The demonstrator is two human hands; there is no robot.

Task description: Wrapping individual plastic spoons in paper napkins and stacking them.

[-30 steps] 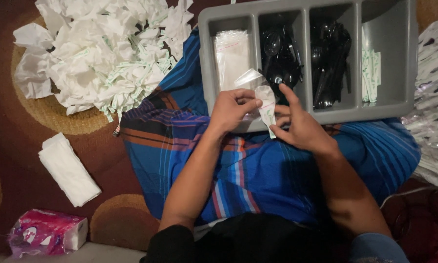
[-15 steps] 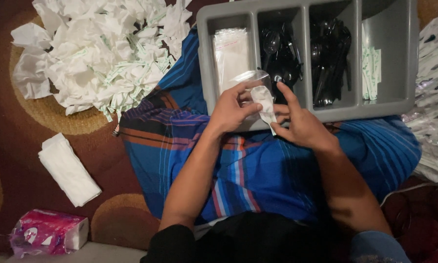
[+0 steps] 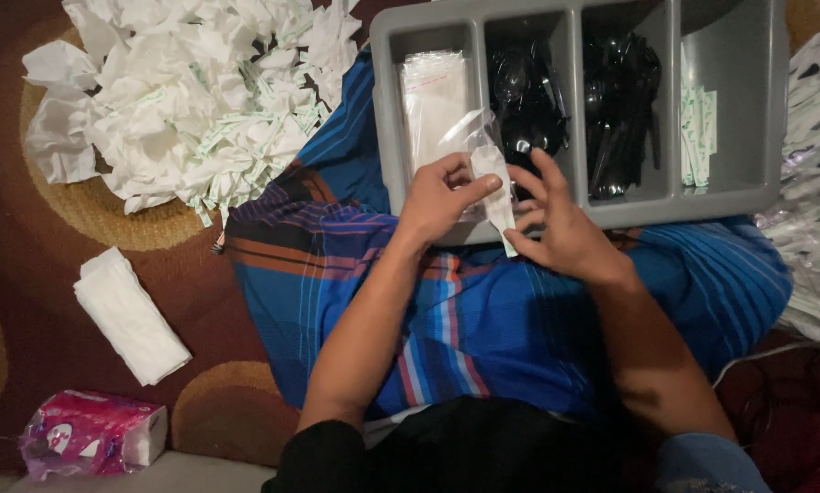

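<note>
Brown carpet [image 3: 26,274] below; both hands, left [image 3: 442,196] and right [image 3: 556,228], now lift and pinch a folded napkin [image 3: 496,187] into its clear sleeve [image 3: 464,128] over the grey tray [image 3: 775,110].

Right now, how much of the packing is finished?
Done: a pile of wrapped napkin bundles lies on the carpet. In hand: the left hand and right hand hold a folded napkin at a clear bag. Left: black spoons and forks fill the grey tray.
</note>
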